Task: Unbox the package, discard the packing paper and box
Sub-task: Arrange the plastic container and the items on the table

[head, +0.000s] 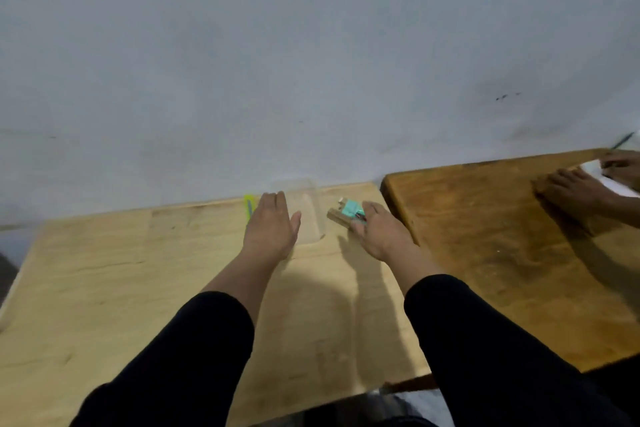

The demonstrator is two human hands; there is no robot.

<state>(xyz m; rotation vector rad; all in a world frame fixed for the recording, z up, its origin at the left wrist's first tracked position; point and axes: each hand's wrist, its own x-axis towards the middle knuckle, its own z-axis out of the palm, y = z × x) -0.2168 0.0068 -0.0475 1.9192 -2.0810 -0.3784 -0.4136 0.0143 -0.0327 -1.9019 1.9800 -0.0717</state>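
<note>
A small brown cardboard package (337,217) with a teal item (351,209) on it lies near the back of the light wooden table (104,288). My right hand (381,232) is on its right end, with the fingers above and the thumb below, gripping it. A clear plastic piece (308,208) lies just left of the package, hard to make out. My left hand (272,229) is flat and open beside the plastic's left edge, holding nothing. Both forearms wear black sleeves.
A yellow-green utility knife (248,206) lies by the wall, left of my left hand. A darker wooden table (485,253) adjoins on the right, where another person's hands (575,191) rest on white paper (613,184) with a pen. The grey wall runs right behind both tables.
</note>
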